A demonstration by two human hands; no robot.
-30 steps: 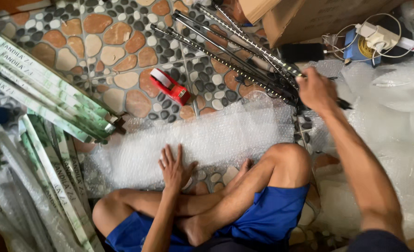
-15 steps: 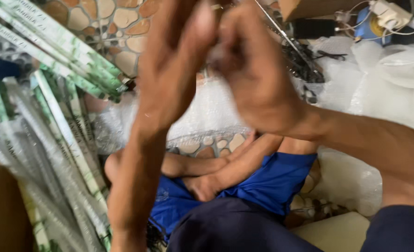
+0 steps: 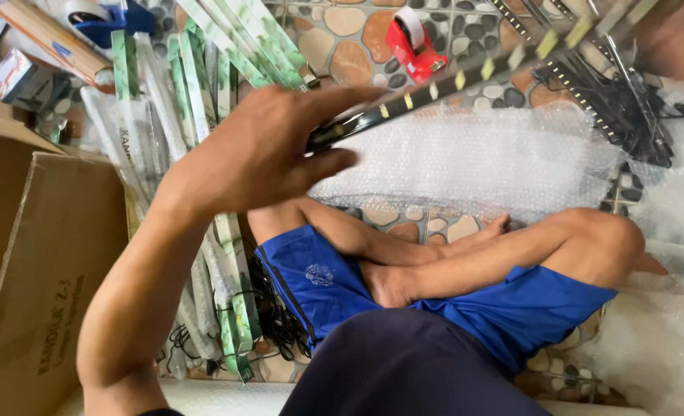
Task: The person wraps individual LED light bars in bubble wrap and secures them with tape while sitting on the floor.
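Floor room is tight: cardboard box [image 3: 41,262] left, bubble wrap [image 3: 473,158] ahead. Left hand [image 3: 269,150] clamps the LED strip's [image 3: 442,85] near end; long axis runs far-right (upward tilt). Right hand unseen.

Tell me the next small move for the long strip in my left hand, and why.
Probably lower the strip flat onto the bubble wrap. The left hand grips only its near end between fingers and thumb, so the rest hangs unsupported in the air above the sheet spread in front of the crossed legs.
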